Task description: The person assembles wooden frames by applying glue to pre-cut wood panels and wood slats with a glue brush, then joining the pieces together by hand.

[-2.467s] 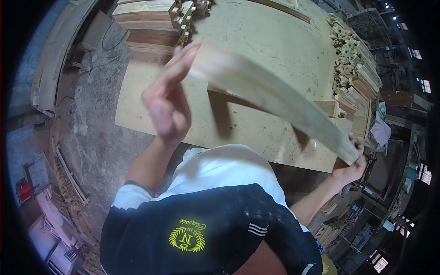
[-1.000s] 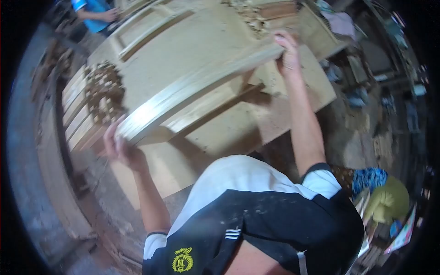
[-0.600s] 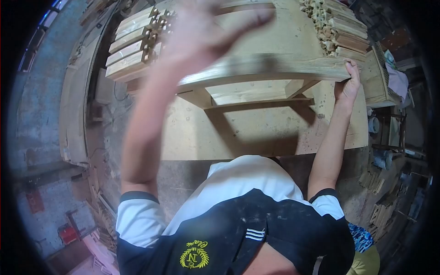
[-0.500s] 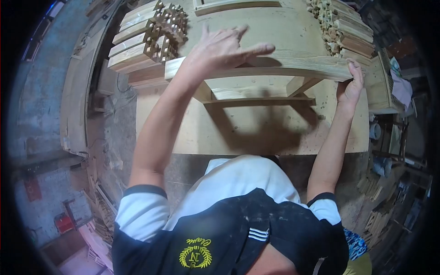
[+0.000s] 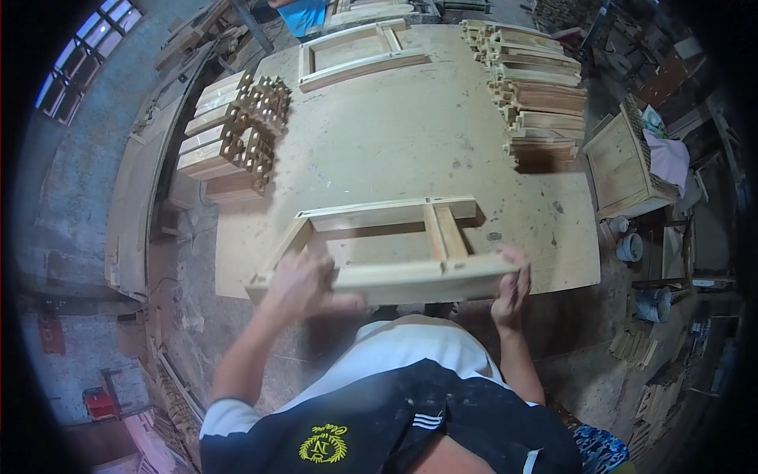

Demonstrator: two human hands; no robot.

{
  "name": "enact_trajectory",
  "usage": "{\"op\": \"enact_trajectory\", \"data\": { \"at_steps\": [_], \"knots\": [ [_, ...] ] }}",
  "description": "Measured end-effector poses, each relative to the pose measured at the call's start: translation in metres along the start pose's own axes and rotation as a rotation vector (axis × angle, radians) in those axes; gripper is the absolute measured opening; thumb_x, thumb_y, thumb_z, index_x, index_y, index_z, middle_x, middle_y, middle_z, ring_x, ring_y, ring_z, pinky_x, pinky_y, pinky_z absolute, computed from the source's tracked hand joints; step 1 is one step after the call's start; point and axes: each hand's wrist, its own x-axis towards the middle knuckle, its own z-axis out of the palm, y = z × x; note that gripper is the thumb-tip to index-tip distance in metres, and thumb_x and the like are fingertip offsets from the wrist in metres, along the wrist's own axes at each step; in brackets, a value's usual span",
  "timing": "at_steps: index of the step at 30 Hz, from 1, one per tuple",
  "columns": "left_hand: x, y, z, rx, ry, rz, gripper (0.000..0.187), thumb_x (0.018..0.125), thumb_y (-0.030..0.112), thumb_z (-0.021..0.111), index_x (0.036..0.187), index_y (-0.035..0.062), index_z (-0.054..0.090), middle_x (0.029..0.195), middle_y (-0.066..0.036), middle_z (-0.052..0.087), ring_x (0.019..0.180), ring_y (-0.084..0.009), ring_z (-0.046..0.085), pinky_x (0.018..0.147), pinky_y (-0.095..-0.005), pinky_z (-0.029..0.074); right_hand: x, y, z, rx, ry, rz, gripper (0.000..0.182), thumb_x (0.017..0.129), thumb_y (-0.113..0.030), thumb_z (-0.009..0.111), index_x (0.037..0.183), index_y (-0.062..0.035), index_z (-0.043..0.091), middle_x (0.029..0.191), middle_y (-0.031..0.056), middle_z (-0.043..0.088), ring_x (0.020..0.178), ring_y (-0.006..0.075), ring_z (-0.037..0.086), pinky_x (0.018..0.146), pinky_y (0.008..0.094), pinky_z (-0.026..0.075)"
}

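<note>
A wooden frame [image 5: 395, 282] of pale rails and crosspieces rests at the near edge of the worktable, its near rail toward my body. My left hand [image 5: 300, 288] is on the left part of that rail, fingers curled over the top and thumb along the front; it is slightly blurred. Around the rail's right end my right hand [image 5: 512, 294] is closed. Two crosspieces [image 5: 444, 229] stand close together near the frame's right side, and a single one joins the rails at the left.
A similar wooden frame [image 5: 359, 59] lies at the far side of the worktable [image 5: 379, 150]. Stacks of cut wooden pieces stand on the left [image 5: 229, 138] and right [image 5: 541, 95]. To the right are a wooden cabinet [image 5: 624, 166] and buckets [image 5: 629, 247]. Someone's blue clothing [image 5: 304, 17] shows at the back.
The wooden frame has turned from standing on edge to lying lower, nearer my body. My left hand has come from spread above the rail to curled on it. My view now takes in more of the table.
</note>
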Motion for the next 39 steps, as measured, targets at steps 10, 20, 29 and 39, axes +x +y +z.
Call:
{"op": "enact_trajectory", "data": {
  "at_steps": [10,20,29,39],
  "knots": [
    [0.088,-0.021,0.127,0.162,0.352,0.066,0.078,0.065,0.081,0.067,0.075,0.0039,0.065,0.079,-0.013,0.065,0.080,-0.0295,0.063,0.076,-0.0398,0.046,-0.017,0.045,-0.057,-0.313,-0.057,0.208,0.051,0.093,-0.024,0.066,0.137,-0.0014,0.051,0.140,0.0212,0.046,0.112,0.0335,0.060,0.086,0.0410,0.055],
    [0.286,-0.162,0.084,0.161,0.448,0.086,0.073,0.071,0.081,0.062,0.075,0.0090,0.066,0.080,-0.011,0.066,0.081,-0.0298,0.065,0.077,-0.0419,0.043,-0.070,0.034,-0.065,-0.434,0.305,0.549,0.039,0.089,-0.008,0.071,0.125,0.0003,0.059,0.138,0.0150,0.049,0.102,0.0223,0.063,0.078,0.0311,0.054],
    [0.425,-0.251,0.065,0.130,0.457,-0.113,0.073,0.072,0.065,0.075,0.110,0.0031,0.066,0.111,-0.021,0.066,0.106,-0.0336,0.062,0.091,-0.0491,0.043,-0.156,0.005,-0.014,-0.647,0.441,0.715,0.033,0.090,-0.005,0.069,0.120,0.0023,0.061,0.126,0.0149,0.055,0.089,0.0223,0.065,0.076,0.0323,0.054],
    [0.294,-0.018,0.160,-0.125,0.268,0.534,0.087,0.084,0.058,0.065,0.148,0.0038,0.040,0.153,-0.027,0.032,0.142,-0.0431,0.031,0.115,-0.0676,0.015,-0.369,-0.034,-0.043,-1.351,0.515,0.543,0.028,0.082,-0.008,0.071,0.107,-0.0003,0.061,0.095,0.0183,0.062,0.080,0.0366,0.060,0.070,0.0465,0.050]
  ]
}}
